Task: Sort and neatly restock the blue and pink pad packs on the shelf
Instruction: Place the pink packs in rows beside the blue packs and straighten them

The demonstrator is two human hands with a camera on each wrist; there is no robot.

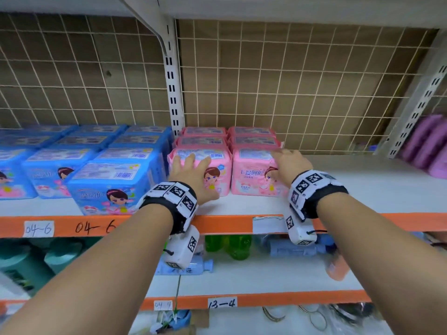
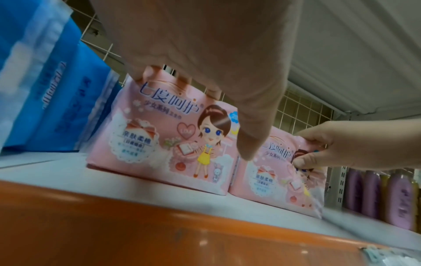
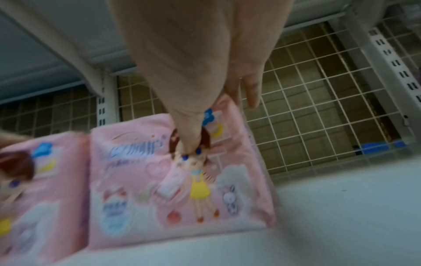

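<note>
Pink pad packs stand in two columns, three deep, on the white shelf (image 1: 343,189), with blue pad packs (image 1: 106,175) in rows to their left. My left hand (image 1: 193,175) rests on the front left pink pack (image 1: 222,170). Its spread fingers lie over the top and its thumb hangs in front of the pack. My right hand (image 1: 287,163) pinches the front right pink pack (image 1: 249,175), fingers on top and thumb pressed into its front face. In the left wrist view the left hand (image 2: 205,72) covers the left pack (image 2: 159,140). The right hand (image 2: 318,149) grips the right pack (image 2: 268,180). In the blurred right wrist view the thumb (image 3: 193,140) presses this pack (image 3: 148,189).
A wire mesh (image 1: 290,81) backs the shelf and a white slotted upright (image 1: 171,81) stands behind the blue-pink border. Bare shelf lies right of the pink packs up to purple bottles (image 1: 425,146). The shelf's orange front edge (image 1: 229,223) carries labels. Bottles (image 1: 237,247) fill the shelf below.
</note>
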